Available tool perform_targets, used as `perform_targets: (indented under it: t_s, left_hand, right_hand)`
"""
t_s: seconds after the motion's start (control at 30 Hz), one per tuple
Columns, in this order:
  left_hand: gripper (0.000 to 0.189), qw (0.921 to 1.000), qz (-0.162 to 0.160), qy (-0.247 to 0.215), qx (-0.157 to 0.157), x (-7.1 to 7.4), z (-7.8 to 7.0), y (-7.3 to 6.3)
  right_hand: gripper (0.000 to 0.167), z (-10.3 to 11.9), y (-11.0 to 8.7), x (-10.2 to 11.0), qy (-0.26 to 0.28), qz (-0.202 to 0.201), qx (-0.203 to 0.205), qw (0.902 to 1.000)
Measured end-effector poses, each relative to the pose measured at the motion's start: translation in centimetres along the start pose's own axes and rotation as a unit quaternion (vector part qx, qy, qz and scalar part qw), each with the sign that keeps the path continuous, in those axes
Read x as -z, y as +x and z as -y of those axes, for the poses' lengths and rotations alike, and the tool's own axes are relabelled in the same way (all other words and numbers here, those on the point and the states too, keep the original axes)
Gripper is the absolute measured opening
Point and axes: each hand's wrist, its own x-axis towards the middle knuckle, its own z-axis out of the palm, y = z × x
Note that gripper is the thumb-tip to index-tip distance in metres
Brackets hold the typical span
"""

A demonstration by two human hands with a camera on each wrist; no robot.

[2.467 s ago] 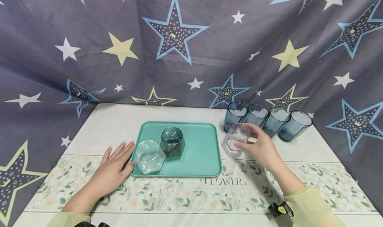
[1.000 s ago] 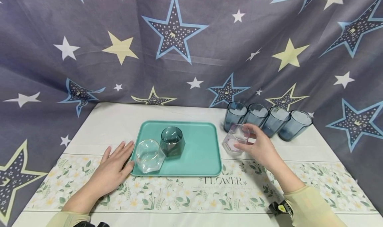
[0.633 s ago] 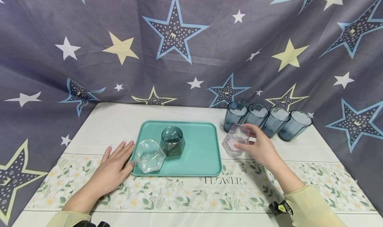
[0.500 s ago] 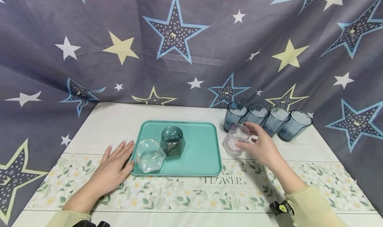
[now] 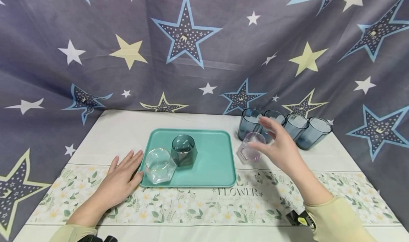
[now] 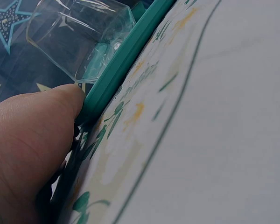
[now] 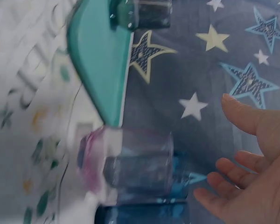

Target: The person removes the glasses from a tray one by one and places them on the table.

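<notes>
My right hand [image 5: 281,148] is raised just right of a pale pink-tinted drinking glass [image 5: 249,154], thumb and fingers spread apart and holding nothing. In the right wrist view, a gap shows between the fingers and the glass's rim. That glass stands upright on the table, right of the teal tray [image 5: 212,160]. Flat on the table, my left hand [image 5: 119,180] rests with its fingertips and thumb right at the tray's left edge. A clear glass with a gold rim [image 5: 159,172] stands at the tray's front left. Behind it on the tray is a dark grey-green glass [image 5: 184,153].
Several tall blue glasses [image 5: 314,133] stand in a row at the back right, close behind the pink-tinted glass and partly covered by my right hand. A floral cloth band [image 5: 179,208] crosses the white tabletop. A star-patterned curtain [image 5: 204,75] hangs behind the table.
My right hand has let go of the pink-tinted glass, spread its fingers and lifted slightly up and away. The glass stays where it was. My left hand has not moved.
</notes>
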Motion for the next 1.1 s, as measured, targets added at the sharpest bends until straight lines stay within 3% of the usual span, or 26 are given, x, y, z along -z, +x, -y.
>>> perform_targets:
  t_s: [0.37, 0.7, 1.1]
  left_hand:
    - [0.064, 1.0000, 0.000, -0.001, 0.002, 0.0, -0.1, 0.0]
    - [0.064, 1.0000, 0.002, 0.000, 0.004, 0.0, -0.1, 0.0]
    - [0.064, 1.0000, -0.003, 0.001, 0.001, -0.2, 0.0, 0.0]
  right_hand:
    - [0.091, 3.0, 0.5, -2.9, 0.057, 0.016, 0.019, 0.9981]
    - [0.091, 4.8, 1.0, -6.4, 0.123, 0.051, 0.034, 0.9905]
    - [0.085, 6.4, 2.0, -10.1, 0.181, 0.057, 0.046, 0.9808]
